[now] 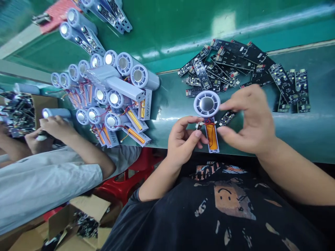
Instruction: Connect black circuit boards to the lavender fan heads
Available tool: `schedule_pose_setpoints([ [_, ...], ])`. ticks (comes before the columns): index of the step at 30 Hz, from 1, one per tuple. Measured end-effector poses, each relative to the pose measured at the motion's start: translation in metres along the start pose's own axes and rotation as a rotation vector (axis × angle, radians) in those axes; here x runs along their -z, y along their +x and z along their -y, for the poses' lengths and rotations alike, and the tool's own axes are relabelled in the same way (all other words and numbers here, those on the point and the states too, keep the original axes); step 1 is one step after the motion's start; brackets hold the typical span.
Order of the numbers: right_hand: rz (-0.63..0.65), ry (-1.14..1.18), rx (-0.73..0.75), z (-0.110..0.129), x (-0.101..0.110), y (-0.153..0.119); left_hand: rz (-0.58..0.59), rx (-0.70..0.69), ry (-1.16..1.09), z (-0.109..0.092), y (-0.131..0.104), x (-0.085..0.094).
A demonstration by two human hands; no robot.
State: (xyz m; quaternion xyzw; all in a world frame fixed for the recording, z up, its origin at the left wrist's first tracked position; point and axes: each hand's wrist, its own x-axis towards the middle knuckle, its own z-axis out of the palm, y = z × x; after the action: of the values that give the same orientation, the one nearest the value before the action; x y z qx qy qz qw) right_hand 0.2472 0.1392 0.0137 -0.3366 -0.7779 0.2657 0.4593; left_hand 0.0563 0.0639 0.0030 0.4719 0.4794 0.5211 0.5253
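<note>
A lilac fan unit [206, 104] with a round silver-centred head lies in front of me, its open handle showing an orange battery [212, 136] and red wires. Fingers of my left hand [184, 141] pinch a small dark part with a white connector [199, 125] beside the handle's left edge. On the other side, my right hand [248, 120] has thumb and forefinger spread apart, with nothing between them that I can see. A small circuit board [227, 118] lies just past the handle, partly behind the right hand.
Black circuit boards [232, 61] are heaped at the back right. Many lilac fan units [115, 99] stand in a group on the left. Further left, another person's hands [59, 127] work near a box [45, 103]. Below are a red stool [117, 188] and an open carton [61, 219].
</note>
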Motion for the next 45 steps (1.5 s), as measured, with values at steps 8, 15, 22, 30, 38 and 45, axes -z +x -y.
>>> schedule_pose_setpoints([
  [8,0.364,-0.021,0.014,-0.003,-0.003,0.001,0.042,-0.009,0.059,-0.003,-0.005,0.008],
  [15,0.105,0.012,0.08,-0.001,-0.001,0.002,0.048,0.031,-0.059,-0.001,0.0,0.005],
  [22,0.227,-0.181,0.058,-0.002,-0.005,-0.002,0.083,0.17,-0.274,-0.01,0.008,-0.003],
  [30,0.253,-0.006,-0.193,0.0,-0.007,-0.001,0.076,0.163,-0.151,-0.007,0.008,-0.013],
  [38,0.264,-0.083,-0.134,-0.003,-0.006,-0.001,-0.038,0.074,-0.271,-0.005,0.017,-0.008],
  [45,0.22,-0.034,0.027,0.001,-0.004,-0.002,0.014,-0.097,0.136,-0.006,0.011,-0.006],
])
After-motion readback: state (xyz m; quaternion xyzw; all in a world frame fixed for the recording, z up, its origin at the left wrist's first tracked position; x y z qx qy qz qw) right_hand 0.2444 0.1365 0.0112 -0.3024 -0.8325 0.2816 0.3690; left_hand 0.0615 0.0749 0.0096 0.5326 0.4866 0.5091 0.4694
